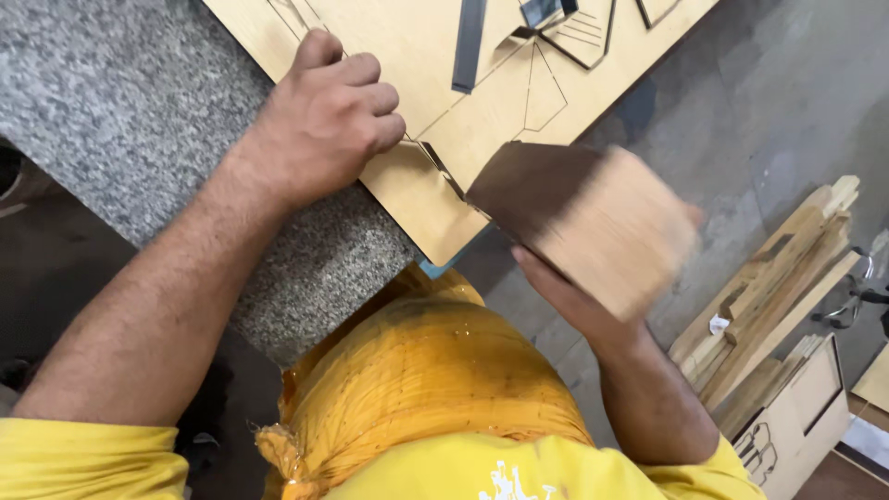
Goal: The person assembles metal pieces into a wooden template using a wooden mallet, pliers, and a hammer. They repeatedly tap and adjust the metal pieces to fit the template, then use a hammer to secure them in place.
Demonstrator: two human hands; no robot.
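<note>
My left hand (329,116) is curled into a loose fist and presses down on a pale plywood sheet (417,37) that has thin cut lines and cut-out shapes in it. The sheet lies on a speckled grey stone counter (120,102) and overhangs its edge. My right hand (565,296) holds a wooden block (593,218) from below, just off the sheet's near corner. The block is blurred, its dark face turned toward the sheet's edge.
A dark flat strip (469,42) lies on the sheet near the top. Wooden offcuts (778,278) and a cut plywood panel (801,407) lie on the floor at right. A yellow-wrapped bundle (426,389) sits under me.
</note>
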